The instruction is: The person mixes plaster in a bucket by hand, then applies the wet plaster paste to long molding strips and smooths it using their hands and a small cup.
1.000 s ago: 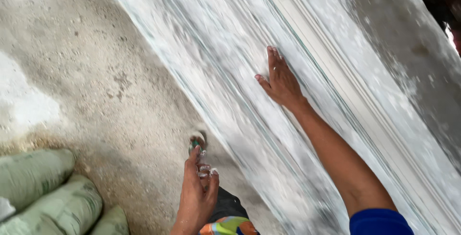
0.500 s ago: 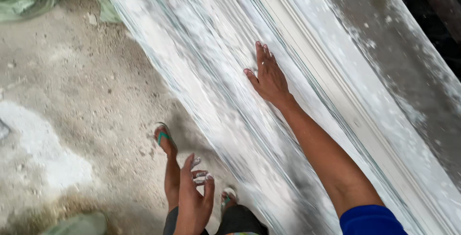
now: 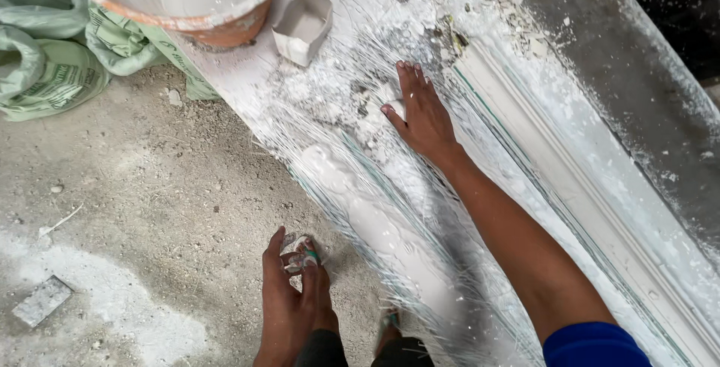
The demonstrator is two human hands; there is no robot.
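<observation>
My right hand (image 3: 424, 116) lies flat, fingers spread and open, on the wet white plaster strip (image 3: 375, 217) that runs along the counter (image 3: 637, 89); the grip holds nothing, only presses on the plaster and the thin fibres (image 3: 352, 153) laid across it. The strip stretches from my palm toward five o'clock, beside a long white moulded cornice (image 3: 570, 179) at my three o'clock. My left hand (image 3: 292, 299) hangs low at seven o'clock over the dusty floor (image 3: 150, 202), fingers loosely curled with white plaster on the tips, gripping nothing. At eleven o'clock stands an orange bucket (image 3: 187, 0) with white mix, and just beside it a small white cup-like piece (image 3: 304, 26). Green sacks (image 3: 52, 59) lie at ten o'clock.
</observation>
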